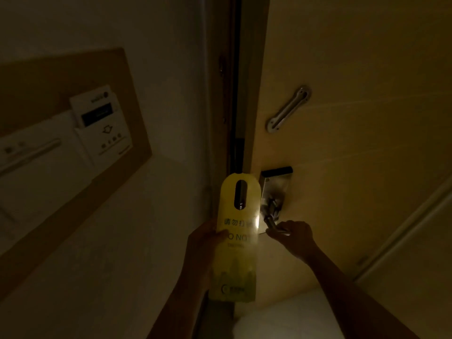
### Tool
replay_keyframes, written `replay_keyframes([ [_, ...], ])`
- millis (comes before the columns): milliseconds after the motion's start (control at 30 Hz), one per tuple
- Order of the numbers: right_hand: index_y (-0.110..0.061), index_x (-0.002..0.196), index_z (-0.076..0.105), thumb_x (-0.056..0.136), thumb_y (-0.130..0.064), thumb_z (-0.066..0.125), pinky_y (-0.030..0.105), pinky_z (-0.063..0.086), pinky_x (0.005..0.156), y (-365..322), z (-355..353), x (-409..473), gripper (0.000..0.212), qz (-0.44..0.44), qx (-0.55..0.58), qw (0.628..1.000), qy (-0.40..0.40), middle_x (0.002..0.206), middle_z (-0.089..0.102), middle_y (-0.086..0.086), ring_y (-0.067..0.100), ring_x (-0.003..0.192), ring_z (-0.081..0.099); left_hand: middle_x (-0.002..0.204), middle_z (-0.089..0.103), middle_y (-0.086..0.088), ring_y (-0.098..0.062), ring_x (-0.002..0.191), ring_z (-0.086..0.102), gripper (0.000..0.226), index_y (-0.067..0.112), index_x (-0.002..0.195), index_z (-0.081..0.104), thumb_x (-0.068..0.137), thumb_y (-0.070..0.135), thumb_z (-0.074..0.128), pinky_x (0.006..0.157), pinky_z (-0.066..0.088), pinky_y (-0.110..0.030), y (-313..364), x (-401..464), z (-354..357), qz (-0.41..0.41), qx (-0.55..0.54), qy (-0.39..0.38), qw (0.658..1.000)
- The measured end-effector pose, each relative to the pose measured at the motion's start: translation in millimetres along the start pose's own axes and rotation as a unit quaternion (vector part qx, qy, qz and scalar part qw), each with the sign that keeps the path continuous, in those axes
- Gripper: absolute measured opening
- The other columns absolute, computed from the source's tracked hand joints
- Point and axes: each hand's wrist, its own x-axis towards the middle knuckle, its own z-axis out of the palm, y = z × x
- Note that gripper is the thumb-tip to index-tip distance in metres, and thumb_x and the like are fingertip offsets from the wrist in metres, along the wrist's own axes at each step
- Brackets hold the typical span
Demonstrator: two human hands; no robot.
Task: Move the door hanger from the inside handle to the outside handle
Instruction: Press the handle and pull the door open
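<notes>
The left hand (205, 241) has its grip closed on the door hanger (236, 238), pinching its left edge with the thumb across the printed face; the right hand (292, 237) is clenched around the inside handle (271, 222), a slim metal lever that juts from a polished, reflective backplate (274, 192); the hanger is off the handle, held upright in the air just left of it, in front of the dark gap between door and frame; it is a flat, glossy yellow card, long and narrow, with a rounded top, a tall oval slot near that top and dark lettering across the middle; the door (354, 94) is pale wood-grain laminate, smooth, standing slightly ajar on the right; a curved metal guard bar (288, 108) is screwed to it above the lock; on the left wall a white plastic key-card holder (102, 126) sits on a tan panel (73, 69).
</notes>
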Motion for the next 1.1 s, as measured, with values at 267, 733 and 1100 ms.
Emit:
replay_keyframes([
  [267, -0.025, 0.078, 0.073, 0.076, -0.049, 0.064, 0.051, 0.026, 0.109, 12, -21, -92, 0.026, 0.013, -0.145, 0.988, 0.052, 0.107, 0.07, -0.002, 0.023, 0.118, 0.055, 0.108, 0.076, -0.019, -0.042, 0.099, 0.072, 0.034, 0.025, 0.111, 0.075, 0.089, 0.004, 0.06, 0.09, 0.051, -0.068, -10, -68, -19, -0.027, 0.015, -0.046, 0.998],
  [733, -0.037, 0.097, 0.073, 0.091, -0.066, 0.021, 0.043, 0.01, 0.108, 53, -92, -239, 0.06, 0.1, -0.15, 0.982, 0.054, 0.143, 0.05, -0.007, 0.02, 0.145, 0.021, 0.111, 0.074, -0.023, -0.045, 0.103, 0.07, 0.033, 0.015, 0.12, 0.069, 0.09, 0.004, 0.06, 0.094, 0.048, -0.07, -29, -104, 22, -0.067, 0.062, -0.122, 0.988],
  [1100, -0.043, 0.116, 0.052, 0.093, -0.021, 0.05, 0.044, 0.042, 0.098, 78, -147, -354, 0.033, 0.221, 0.058, 0.951, 0.208, 0.137, 0.046, -0.013, 0.02, 0.125, 0.046, 0.112, 0.075, -0.018, -0.04, 0.101, 0.072, 0.042, 0.023, 0.116, 0.071, 0.076, 0.012, 0.068, 0.091, 0.053, -0.063, -72, -129, 91, -0.143, 0.04, -0.247, 0.958],
])
